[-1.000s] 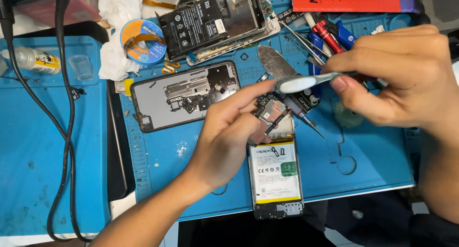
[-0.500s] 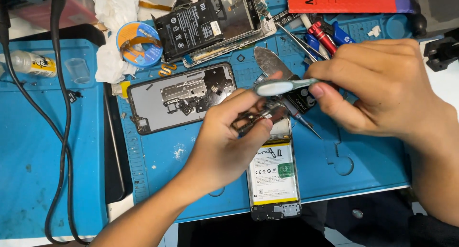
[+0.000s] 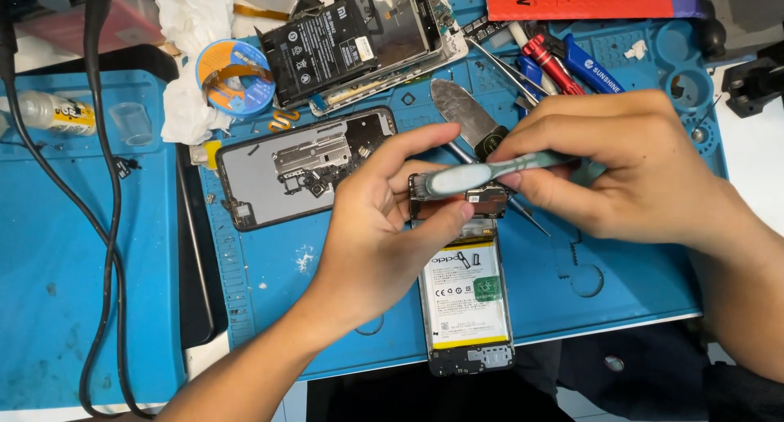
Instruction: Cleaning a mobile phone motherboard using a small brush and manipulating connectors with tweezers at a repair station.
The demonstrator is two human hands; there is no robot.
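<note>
**Hands brush the top of an opened smartphone**

Right hand (image 3: 621,173) pinches a pale green toothbrush (image 3: 482,174) between thumb and fingers, closed on the handle, with the brush head lying across the upper end of the opened smartphone (image 3: 467,295). The left hand (image 3: 384,226) grips that same upper end, index finger arched over it and thumb pressed beneath, fingers closed on the phone's frame. The phone lies lengthwise on a blue repair mat (image 3: 269,275), its white and yellow battery exposed and its lower end reaching past the mat's near edge. Just behind the hands rests a metal spudger blade (image 3: 457,111). To the left lies a detached phone back frame (image 3: 306,165), and farther back a second dismantled phone (image 3: 359,42) beside a roll of tape (image 3: 233,75). Red and blue screwdrivers (image 3: 563,62) sit near the mat's far right corner. A black cable (image 3: 102,226) runs down the left side.
</note>
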